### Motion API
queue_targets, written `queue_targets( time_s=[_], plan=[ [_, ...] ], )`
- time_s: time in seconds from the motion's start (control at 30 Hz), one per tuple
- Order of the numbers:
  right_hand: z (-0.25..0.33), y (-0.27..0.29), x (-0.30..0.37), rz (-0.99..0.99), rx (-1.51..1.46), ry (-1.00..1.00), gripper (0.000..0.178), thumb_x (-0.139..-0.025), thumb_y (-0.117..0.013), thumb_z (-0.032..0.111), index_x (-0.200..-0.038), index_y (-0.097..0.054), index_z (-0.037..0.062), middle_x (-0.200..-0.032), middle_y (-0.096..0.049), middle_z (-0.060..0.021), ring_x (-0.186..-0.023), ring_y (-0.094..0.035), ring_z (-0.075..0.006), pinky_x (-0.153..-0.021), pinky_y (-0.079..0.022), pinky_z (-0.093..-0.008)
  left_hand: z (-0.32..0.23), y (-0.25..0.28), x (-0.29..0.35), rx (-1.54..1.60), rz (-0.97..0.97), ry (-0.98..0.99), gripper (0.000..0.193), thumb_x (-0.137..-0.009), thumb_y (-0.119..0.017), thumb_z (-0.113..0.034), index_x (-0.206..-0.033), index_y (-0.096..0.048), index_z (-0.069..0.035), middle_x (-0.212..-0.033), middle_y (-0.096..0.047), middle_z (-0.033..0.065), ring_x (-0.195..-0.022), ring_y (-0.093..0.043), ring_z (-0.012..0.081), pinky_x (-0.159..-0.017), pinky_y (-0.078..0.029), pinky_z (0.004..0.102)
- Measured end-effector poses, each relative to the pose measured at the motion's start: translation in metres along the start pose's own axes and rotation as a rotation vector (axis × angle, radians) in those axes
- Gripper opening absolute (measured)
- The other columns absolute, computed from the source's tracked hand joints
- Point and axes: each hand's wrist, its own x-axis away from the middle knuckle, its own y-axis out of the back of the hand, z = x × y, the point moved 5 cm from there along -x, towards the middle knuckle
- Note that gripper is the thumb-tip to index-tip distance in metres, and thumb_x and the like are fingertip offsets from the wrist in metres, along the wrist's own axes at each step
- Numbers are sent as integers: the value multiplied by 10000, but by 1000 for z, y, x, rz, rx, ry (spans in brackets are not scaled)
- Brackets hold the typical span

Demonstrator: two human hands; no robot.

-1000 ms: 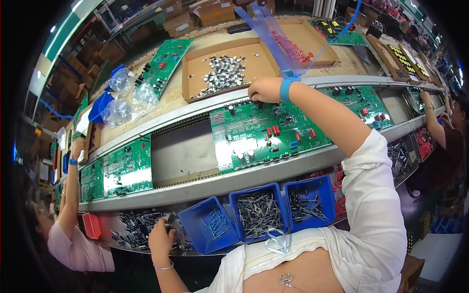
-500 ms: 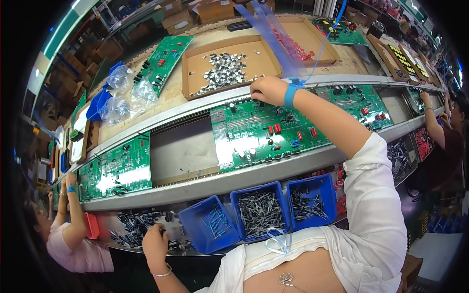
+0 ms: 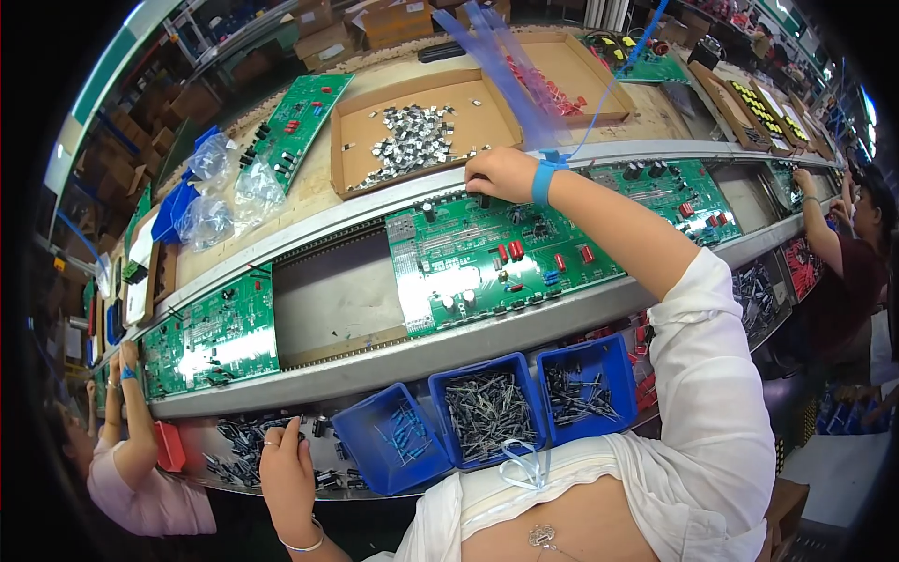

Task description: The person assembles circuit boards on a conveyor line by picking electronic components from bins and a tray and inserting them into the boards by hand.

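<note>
My right hand reaches over the far edge of a green circuit board, its fingers closed around a black capacitor that they partly cover. A blue wrist strap with a blue cord circles that wrist. Beside those fingers stands another black capacitor, upright on the board; red and other black parts sit elsewhere on it. Near the bench's front edge, my left hand has its thumb and fingers pinched together. Something small and dark shows at its fingertips, too hidden to name. A heap of black capacitors lies just beyond it.
Three blue bins of leaded parts stand before me. The metal rail carries another green board. Beyond lie a cardboard tray of small silvery parts and clear plastic bags. Co-workers sit left and right.
The whole view has shifted slightly left. My right hand stays at the same spot on the board's far edge. My left hand has turned a little, its fingers still together by the capacitor heap.
</note>
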Motion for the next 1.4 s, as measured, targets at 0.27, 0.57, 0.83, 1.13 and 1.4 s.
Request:
queue_targets(
  time_s=[0.27,0.57,0.83,1.13,1.4],
  plan=[
    [3,-8,2,22,129,-158,228,-831,-571,247,-857,-610,24,-830,-622,-143,-814,-592,-311,-736,-464,-387,6,-4,4,32,-7,6,296,-757,-564,41,-1051,-568,9,-852,-524,154,-746,-538,322,-676,-439,372],
    [9,-4,-1,-6,-35,-19,211,-821,-581,246,-843,-621,40,-810,-631,-137,-786,-603,-310,-721,-468,-384,12,-6,3,41,-25,-36,297,-757,-575,32,-1052,-571,4,-856,-526,153,-736,-535,315,-670,-438,364],
    [-1,-12,-6,3,-143,-24,160,-815,-599,201,-842,-615,44,-784,-625,-101,-713,-596,-254,-653,-468,-338,9,-5,-13,208,-49,-55,264,-760,-574,23,-1023,-572,10,-878,-541,157,-750,-535,316,-683,-436,355],
    [2,-19,-14,-13,-53,-34,155,-812,-592,194,-833,-608,42,-794,-615,-113,-753,-583,-285,-674,-461,-368,-76,-31,-119,346,69,-635,300,-806,-528,-23,-1098,-461,-2,-934,-582,188,-885,-548,361,-792,-425,419],
    [3,-15,-22,69,-28,12,157,-806,-601,191,-840,-617,39,-806,-617,-126,-777,-588,-302,-708,-463,-376,-98,-89,-167,299,141,-833,301,-825,-519,-76,-1095,-451,39,-970,-594,206,-891,-552,373,-814,-425,424]
  ],
)
